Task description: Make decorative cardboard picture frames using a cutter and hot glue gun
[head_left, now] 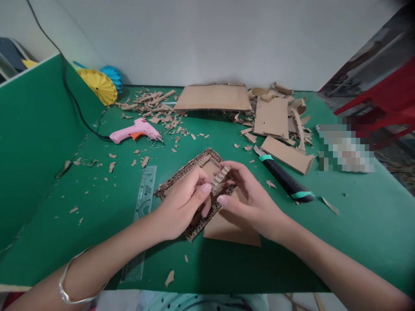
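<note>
Head view, cardboard strip (221,177) over green tabletop (353,229), pale wall (223,43) behind

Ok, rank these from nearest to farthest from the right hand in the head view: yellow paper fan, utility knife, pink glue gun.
1. Utility knife: to the right of the right hand.
2. Pink glue gun: across on the left.
3. Yellow paper fan: farther left, at the back.
</note>
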Motion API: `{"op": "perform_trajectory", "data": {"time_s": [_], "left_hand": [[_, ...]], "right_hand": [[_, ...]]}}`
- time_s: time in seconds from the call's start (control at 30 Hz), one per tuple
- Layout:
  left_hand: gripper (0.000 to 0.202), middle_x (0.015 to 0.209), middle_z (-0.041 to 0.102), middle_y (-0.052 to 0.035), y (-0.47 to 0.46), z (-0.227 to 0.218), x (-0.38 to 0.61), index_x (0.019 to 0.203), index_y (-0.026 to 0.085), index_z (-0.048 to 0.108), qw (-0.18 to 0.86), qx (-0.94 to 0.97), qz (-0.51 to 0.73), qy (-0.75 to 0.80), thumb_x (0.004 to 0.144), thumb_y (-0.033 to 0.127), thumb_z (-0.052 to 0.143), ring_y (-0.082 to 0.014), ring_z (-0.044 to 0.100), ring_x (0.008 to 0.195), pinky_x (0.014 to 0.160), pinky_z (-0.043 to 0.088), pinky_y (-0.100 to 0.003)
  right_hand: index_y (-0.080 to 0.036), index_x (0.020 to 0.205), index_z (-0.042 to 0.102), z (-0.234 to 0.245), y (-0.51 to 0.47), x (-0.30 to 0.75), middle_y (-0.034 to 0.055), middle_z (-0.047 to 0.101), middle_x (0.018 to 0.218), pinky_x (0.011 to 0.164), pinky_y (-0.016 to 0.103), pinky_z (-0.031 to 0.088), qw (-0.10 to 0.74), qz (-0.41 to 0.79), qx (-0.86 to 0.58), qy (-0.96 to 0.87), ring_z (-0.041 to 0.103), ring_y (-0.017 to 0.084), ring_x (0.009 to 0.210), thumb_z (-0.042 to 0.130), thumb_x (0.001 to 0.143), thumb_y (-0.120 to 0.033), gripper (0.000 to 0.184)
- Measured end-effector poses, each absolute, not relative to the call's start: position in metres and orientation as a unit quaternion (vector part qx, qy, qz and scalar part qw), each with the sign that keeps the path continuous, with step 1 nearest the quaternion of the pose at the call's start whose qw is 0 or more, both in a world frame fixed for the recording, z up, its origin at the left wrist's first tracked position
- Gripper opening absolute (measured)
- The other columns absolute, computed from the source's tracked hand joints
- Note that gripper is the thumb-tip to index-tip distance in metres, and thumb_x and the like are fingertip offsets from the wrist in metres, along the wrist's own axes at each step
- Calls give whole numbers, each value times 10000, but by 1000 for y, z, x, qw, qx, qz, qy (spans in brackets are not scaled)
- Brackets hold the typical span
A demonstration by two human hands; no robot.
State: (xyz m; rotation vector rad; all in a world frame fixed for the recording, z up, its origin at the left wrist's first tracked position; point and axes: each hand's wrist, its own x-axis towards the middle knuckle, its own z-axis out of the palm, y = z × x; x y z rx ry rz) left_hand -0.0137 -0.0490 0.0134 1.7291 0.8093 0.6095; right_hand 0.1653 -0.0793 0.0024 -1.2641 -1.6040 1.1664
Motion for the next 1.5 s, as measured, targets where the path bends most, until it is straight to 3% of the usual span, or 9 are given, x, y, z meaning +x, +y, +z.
{"op": "perform_trajectory", "data": {"time_s": [0.13, 0.27, 0.67, 1.07, 1.17, 1.5], "left_hand": [[161, 576, 539, 61, -51, 14, -12, 812, 212, 349, 525, 748, 229, 335, 935, 303, 299, -110, 520, 556, 610, 383, -248], [185, 632, 580, 34, -52, 14, -12, 785, 212, 354, 498, 775, 199, 334, 932, 308, 293, -133, 553, 635, 639, 387, -266], [253, 655, 529, 17, -52, 11, -11, 711, 192, 442, 347, 833, 243, 356, 914, 292, 327, -138, 502, 647, 615, 369, -265], [216, 600, 548, -20, -53, 2, -7, 665, 165, 470, 2, 914, 289, 284, 865, 165, 388, -160, 468, 596, 611, 343, -314], [204, 598, 547, -16, -55, 0, -6, 669, 169, 464, 2, 909, 307, 283, 861, 161, 394, -157, 463, 582, 601, 346, -311], [211, 643, 529, 11, -53, 10, -15, 719, 197, 426, 166, 839, 314, 412, 905, 236, 335, -139, 483, 606, 617, 372, -282]], "right_hand": [[-197, 878, 536, 7, -79, 161, 52, 542, 867, 765, 355, 399, 350, 385, -496, -695, 492, 188, 838, 532, 827, -341, 153], [-191, 724, 516, 8, -79, 159, 30, 531, 761, 734, 324, 374, 381, 342, -475, -716, 471, 163, 775, 491, 851, -223, 133], [-185, 716, 494, 4, -80, 159, 10, 501, 730, 690, 276, 379, 367, 345, -485, -715, 471, 134, 734, 491, 830, -154, 118], [-197, 682, 469, 3, -82, 152, 0, 550, 714, 731, 286, 384, 385, 243, -494, -740, 488, 148, 767, 536, 723, -77, 143], [-198, 680, 478, 5, -83, 151, -2, 558, 705, 736, 297, 387, 386, 243, -502, -735, 495, 151, 756, 533, 728, -89, 131], [-205, 673, 482, 4, -79, 162, 18, 587, 721, 668, 304, 426, 368, 250, -533, -720, 519, 160, 742, 492, 825, -201, 152]]}}
